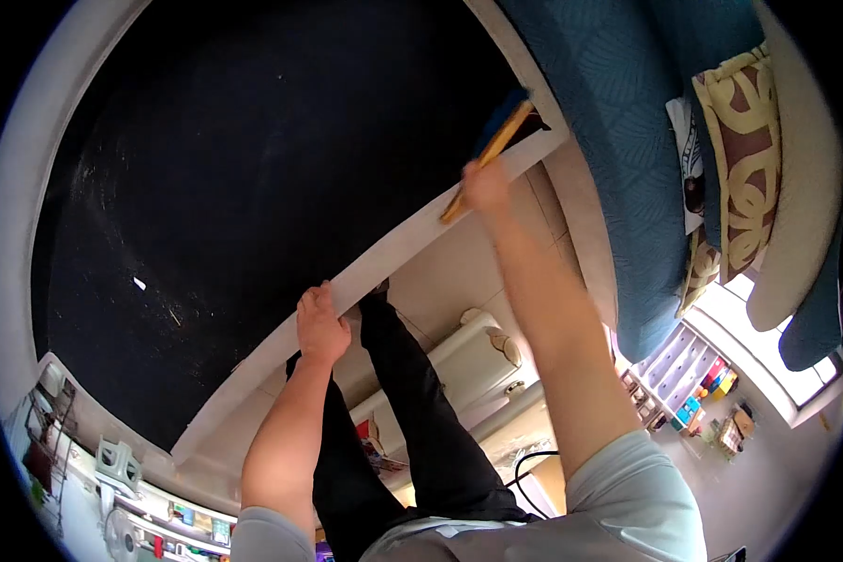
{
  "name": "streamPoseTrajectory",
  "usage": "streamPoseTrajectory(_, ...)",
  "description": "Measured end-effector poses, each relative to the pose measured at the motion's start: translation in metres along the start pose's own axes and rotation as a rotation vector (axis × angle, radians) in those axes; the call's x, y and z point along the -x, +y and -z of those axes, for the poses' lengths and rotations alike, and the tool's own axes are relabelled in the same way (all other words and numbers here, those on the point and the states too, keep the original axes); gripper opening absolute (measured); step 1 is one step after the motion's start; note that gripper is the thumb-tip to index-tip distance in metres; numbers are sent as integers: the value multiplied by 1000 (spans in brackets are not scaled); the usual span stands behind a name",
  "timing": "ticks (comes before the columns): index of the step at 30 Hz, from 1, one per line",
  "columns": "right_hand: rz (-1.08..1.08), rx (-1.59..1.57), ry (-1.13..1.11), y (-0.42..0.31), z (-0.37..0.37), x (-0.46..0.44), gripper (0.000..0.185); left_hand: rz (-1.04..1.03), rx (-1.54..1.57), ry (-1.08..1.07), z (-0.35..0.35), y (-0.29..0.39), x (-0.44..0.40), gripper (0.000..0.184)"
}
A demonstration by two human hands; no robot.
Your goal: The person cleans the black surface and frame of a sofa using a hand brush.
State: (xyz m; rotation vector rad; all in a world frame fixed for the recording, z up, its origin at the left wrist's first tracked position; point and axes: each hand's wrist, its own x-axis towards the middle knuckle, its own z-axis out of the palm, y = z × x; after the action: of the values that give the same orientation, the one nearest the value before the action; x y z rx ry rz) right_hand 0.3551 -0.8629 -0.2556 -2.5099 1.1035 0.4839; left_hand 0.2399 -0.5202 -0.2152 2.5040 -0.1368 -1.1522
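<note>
A large black surface framed by a pale rim spreads out in front of the person. At its right corner, on the side nearest the body, is a brush with a wooden handle and dark blue bristles, slanting across the rim. The right hand is closed around the handle, and the bristles face in over the black surface — whether they touch it, I cannot tell.

The left hand lies on the near rim, left of the brush, fingers bent over the pale band. It holds no tool; whether it grips the edge or only leans there is hard to tell.

Toward the left end of the black surface lie a small white scrap and, close beside it, a scatter of pale specks. Beyond the right corner stands a sofa in teal fabric with a patterned cushion. Below the near rim are the person's legs in black trousers — and, past the left end, a white stool.
</note>
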Motion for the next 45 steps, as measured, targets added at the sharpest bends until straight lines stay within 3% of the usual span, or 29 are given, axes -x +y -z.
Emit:
streamPoseTrajectory(2,-115,-69,29,-1,-35,52,40,37,31,-49,8,2,-7,55)
streamPoseTrajectory(3,-177,-99,-122,-17,-26,85,39,59,87,-78,8,-9,-13,51)
streamPoseTrajectory(6,-122,-287,-216,-37,-58,191,34,72,309,-67,-1,-39,-22,36)
streamPoseTrajectory(7,-121,-278,-527,-36,-73,216,36,73,389,-76,-5,-50,-23,34)
streamPoseTrajectory(8,35,-405,-493,-53,-49,247,35,76,466,-89,-9,-60,-21,33)
streamPoseTrajectory(9,-6,-597,-684,-61,-35,262,31,51,509,-54,-15,-68,-19,33)
streamPoseTrajectory(10,-197,-697,-846,-73,-14,265,27,71,435,-53,-14,-71,-16,34)
streamPoseTrajectory(12,-296,-861,-754,-58,8,254,22,115,285,-50,-13,-80,-6,36)
streamPoseTrajectory(14,-388,-778,-572,-39,33,209,16,160,362,-71,-33,-107,-3,40)
streamPoseTrajectory(15,-284,-912,-347,-17,30,180,23,150,308,-77,-27,-98,1,42)
streamPoseTrajectory(17,-140,-676,-113,8,45,105,26,115,207,-132,-3,-73,9,46)
streamPoseTrajectory(19,-377,-579,-252,11,40,54,32,150,142,-148,0,-54,9,48)
streamPoseTrajectory(21,150,-78,-218,42,-58,75,30,206,91,-176,0,-44,0,49)
streamPoseTrajectory(22,-116,-297,-268,6,-52,117,32,232,114,-189,0,-41,-1,50)
streamPoseTrajectory(23,-166,-289,-365,-11,-65,152,32,255,132,-208,4,-39,-1,50)
streamPoseTrajectory(24,37,-274,-591,-34,-33,182,33,272,147,-230,7,-39,-1,50)
streamPoseTrajectory(26,-205,-727,-1010,-63,1,227,29,194,129,-276,4,-53,-4,52)
streamPoseTrajectory(27,-297,-844,-1072,-64,6,238,28,159,120,-301,0,-60,-2,53)
streamPoseTrajectory(30,-373,-900,-711,-62,70,209,30,185,152,-214,-7,-62,2,54)
streamPoseTrajectory(34,-345,-794,-255,9,27,100,33,172,102,-232,-5,-51,0,55)
streamPoseTrajectory(37,-266,-585,-490,-5,-13,116,36,121,142,-234,-7,-62,2,58)
streamPoseTrajectory(38,-311,-576,-688,-33,-4,142,39,110,157,-242,-6,-64,6,60)
streamPoseTrajectory(40,-233,-590,-994,-55,-6,191,36,99,145,-261,2,-59,9,62)
streamPoseTrajectory(42,-273,-762,-1143,-69,29,209,33,115,95,-274,20,-46,14,65)
streamPoseTrajectory(43,-282,-889,-1084,-60,24,206,33,116,85,-244,27,-40,14,64)
streamPoseTrajectory(45,-101,-633,-803,-29,34,174,36,114,60,-188,43,-28,11,64)
